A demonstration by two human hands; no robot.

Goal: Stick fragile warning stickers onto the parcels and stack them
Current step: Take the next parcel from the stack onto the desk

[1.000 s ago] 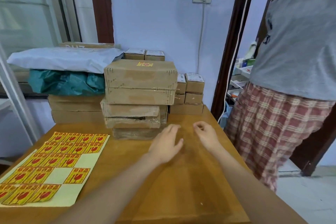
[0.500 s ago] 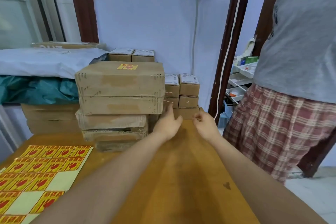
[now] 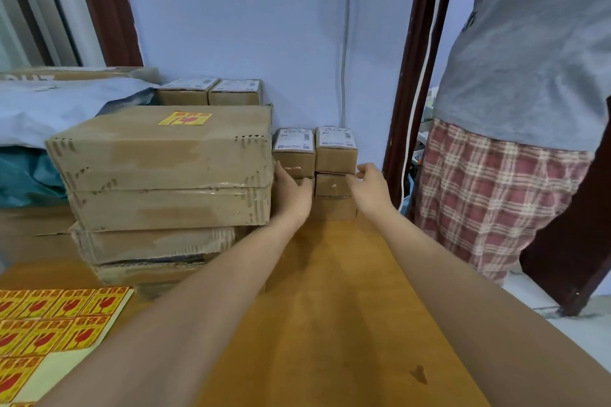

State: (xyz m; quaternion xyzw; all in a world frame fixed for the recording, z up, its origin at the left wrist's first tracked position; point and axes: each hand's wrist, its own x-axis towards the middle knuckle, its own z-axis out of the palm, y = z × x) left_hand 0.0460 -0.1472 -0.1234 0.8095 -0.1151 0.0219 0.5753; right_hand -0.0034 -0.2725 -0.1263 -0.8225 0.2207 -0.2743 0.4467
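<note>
A pale blue wall closes off the far edge of a wooden table [image 3: 330, 291], and against it, in the corner by the dark door frame, stands the small parcel stack [image 3: 315, 172], two columns side by side, three boxes high, with white labels on top. Both hands are at that stack. The left hand [image 3: 291, 190] lies against its left column, fingers fairly straight and pointing up along the front of the middle box; the palm side is hidden, so whether it has a grip cannot be told. The right hand [image 3: 368, 187] is at the stack's right edge, level with the middle box, fingers curled as if pinching the corner, though real contact is hard to confirm from here. The hands bracket the stack from either side, about equally near, so a two-handed lift looks like the plan. The small boxes are stubby, their longer side running away toward the wall, labels facing up, none showing a warning sticker. Immediately left of the small stack rises the big parcel stack [image 3: 165, 175], long axis running left to right, with a yellow fragile sticker [image 3: 184, 118] already on its top box. Two more small boxes [image 3: 210, 91] sit behind that. Well to the near left of the small stack lies the sticker sheet [image 3: 49, 327], out of reach for now. To its right, a bystander [image 3: 529, 76] stands in the doorway.
</note>
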